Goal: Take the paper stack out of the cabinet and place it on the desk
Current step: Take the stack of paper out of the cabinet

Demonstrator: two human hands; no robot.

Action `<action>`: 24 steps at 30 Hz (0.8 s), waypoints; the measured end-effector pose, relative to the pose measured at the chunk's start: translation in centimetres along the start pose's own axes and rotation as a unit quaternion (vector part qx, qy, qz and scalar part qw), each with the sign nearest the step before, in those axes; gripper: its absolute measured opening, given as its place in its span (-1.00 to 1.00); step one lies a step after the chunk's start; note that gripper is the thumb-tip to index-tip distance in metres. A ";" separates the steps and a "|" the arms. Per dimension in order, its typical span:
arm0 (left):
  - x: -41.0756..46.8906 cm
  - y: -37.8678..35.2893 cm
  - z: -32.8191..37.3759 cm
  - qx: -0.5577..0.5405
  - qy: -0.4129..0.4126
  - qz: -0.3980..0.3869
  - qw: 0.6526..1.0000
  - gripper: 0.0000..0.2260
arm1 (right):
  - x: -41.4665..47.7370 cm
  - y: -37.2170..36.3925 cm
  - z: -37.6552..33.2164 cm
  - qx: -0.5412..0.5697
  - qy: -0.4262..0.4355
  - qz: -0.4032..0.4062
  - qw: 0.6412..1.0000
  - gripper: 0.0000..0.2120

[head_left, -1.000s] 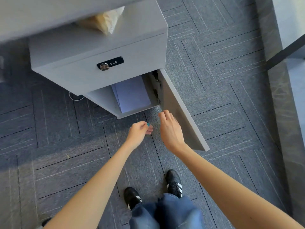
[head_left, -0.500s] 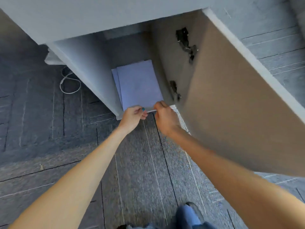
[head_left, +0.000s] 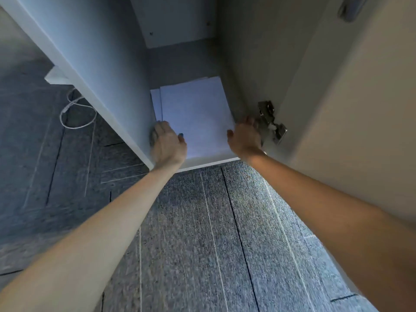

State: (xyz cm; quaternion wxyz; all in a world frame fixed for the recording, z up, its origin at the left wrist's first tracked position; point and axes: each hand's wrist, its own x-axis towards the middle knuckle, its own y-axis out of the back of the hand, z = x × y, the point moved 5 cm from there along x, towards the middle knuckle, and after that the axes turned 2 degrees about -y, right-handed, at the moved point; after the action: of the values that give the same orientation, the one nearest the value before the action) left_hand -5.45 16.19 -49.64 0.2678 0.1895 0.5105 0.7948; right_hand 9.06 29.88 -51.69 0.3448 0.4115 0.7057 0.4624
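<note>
Half a second ago both hands pinched the near edge of the stack together; now they have parted to its two sides and reached deeper into the grey cabinet, which suggests the grasp is being reset for a two-handed lift. The flat white paper stack lies on the cabinet floor, not yet raised, its lower sheets fanned out at 9 o'clock. The left hand sits at the stack's 7 o'clock corner, fingers curled over its side edge, thumb on top. The right hand is at 4 o'clock beside the metal door hinge; its fingers look tucked under the edge, though blur hides real contact
</note>
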 end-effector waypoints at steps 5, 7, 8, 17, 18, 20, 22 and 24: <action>0.9 -1.8 -1.0 0.060 0.076 -0.070 0.993 -0.39 | 2.7 -0.8 0.0 0.123 -0.156 -0.068 0.978 -0.32; 1.2 -1.7 -0.8 0.045 0.089 -0.078 0.992 -0.38 | 3.5 -1.1 0.3 0.176 -0.197 -0.078 0.961 -0.42; 1.4 -1.6 -0.7 0.033 0.098 -0.081 0.991 -0.37 | 3.8 -1.2 0.4 0.191 -0.201 -0.090 0.957 -0.56; 2.4 -2.5 -1.6 -0.066 0.170 -0.160 0.970 -0.05 | 4.0 -0.4 -0.2 0.162 -0.139 -0.231 0.949 -0.68; 2.3 -2.7 -1.6 -0.075 0.163 -0.176 0.968 -0.12 | 3.9 -0.5 -0.2 0.144 -0.140 -0.218 0.955 -0.67; 2.0 -2.8 -1.5 -0.139 0.162 -0.181 0.960 -0.28 | 3.9 -0.2 -0.2 0.167 -0.150 -0.148 0.963 -0.79; 1.6 -2.7 -1.7 -0.230 0.188 -0.148 0.943 -0.39 | 3.8 -0.1 0.1 0.265 -0.162 -0.095 0.946 -0.77; 1.4 -2.2 -2.0 -0.320 0.217 -0.096 0.917 -0.54 | 3.5 0.1 0.3 0.357 -0.152 -0.089 0.917 -0.63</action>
State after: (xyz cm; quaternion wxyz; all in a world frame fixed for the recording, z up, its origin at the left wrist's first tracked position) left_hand -7.20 16.38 -52.47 0.2722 -0.1337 0.2903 0.9076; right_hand 7.88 33.17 -52.07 0.3180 0.5079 0.7967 0.0788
